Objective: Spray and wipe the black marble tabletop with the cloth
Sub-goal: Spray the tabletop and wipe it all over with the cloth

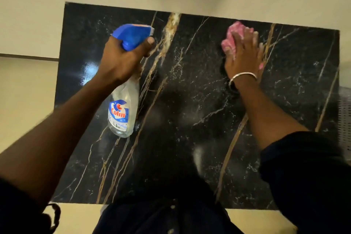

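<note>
From the head camera, looking down, the left arm reaches forward from the lower left corner, bare along the forearm. The left hand (121, 59) is wrapped tightly round the neck of a clear spray bottle (123, 112), with one fingertip lying over the front of the blue trigger head (133, 34). The bottle hangs tilted above the left part of the black marble tabletop (190, 138), nozzle aimed toward the far edge and base toward the person. The right arm comes in from the lower right, its dark sleeve (303, 167) pushed up past the elbow and a silver bracelet (243, 76) on the wrist. The right hand (243, 53) lies flat with straight, slightly spread fingers, pressing a pink cloth (230, 40) onto the marble near the far edge, right of centre. Most of the cloth is under the palm; only a bunched part shows past the fingers on the left, and a small bit beside the wrist. The fingers and cloth are blurred. The person's dark shirt covers the middle of the tabletop's near edge. Whether any spray leaves the nozzle cannot be made out. Pale floor (28, 91) surrounds the table.
</note>
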### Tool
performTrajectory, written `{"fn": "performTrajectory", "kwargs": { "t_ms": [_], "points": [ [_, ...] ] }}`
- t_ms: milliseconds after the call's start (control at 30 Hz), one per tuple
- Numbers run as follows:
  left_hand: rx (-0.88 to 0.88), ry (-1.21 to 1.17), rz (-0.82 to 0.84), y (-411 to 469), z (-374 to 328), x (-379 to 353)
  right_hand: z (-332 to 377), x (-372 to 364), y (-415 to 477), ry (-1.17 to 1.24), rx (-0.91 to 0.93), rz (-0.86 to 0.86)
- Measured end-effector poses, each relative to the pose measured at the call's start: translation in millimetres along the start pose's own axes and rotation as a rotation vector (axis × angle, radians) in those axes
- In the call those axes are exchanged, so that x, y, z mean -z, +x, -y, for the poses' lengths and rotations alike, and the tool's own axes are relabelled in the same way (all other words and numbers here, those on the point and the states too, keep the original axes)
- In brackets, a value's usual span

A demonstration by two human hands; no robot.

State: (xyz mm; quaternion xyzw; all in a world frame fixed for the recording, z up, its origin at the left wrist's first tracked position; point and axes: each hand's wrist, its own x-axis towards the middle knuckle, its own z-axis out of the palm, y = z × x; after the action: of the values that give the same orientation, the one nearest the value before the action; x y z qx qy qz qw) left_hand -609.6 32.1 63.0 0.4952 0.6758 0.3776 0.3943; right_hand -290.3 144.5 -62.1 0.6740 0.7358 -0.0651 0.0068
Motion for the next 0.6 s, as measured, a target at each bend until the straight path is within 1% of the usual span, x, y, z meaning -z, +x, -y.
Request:
{"fn": "performTrajectory", "kwargs": {
  "t_ms": [100,167,233,300,367,600],
  "points": [
    [-0.015,-0.021,-0.006,5,-7,-9,-65,8,-3,-0.012,-0.225,-0.018],
    [-0.029,-0.035,-0.003,6,-12,-13,-86,9,-9,-0.011,-0.298,-0.023],
    [-0.058,-0.023,-0.014,6,-16,-15,-85,7,-14,0.001,-0.349,-0.030],
    [-0.073,-0.015,-0.026,4,-17,-14,-69,5,-24,0.020,-0.411,-0.031],
    [-0.085,-0.017,-0.036,-1,-16,-11,-47,0,-39,0.012,-0.378,-0.010],
    [-0.155,-0.036,-0.134,-33,-17,2,49,-17,-141,-0.008,0.003,0.017]
  ]
}}
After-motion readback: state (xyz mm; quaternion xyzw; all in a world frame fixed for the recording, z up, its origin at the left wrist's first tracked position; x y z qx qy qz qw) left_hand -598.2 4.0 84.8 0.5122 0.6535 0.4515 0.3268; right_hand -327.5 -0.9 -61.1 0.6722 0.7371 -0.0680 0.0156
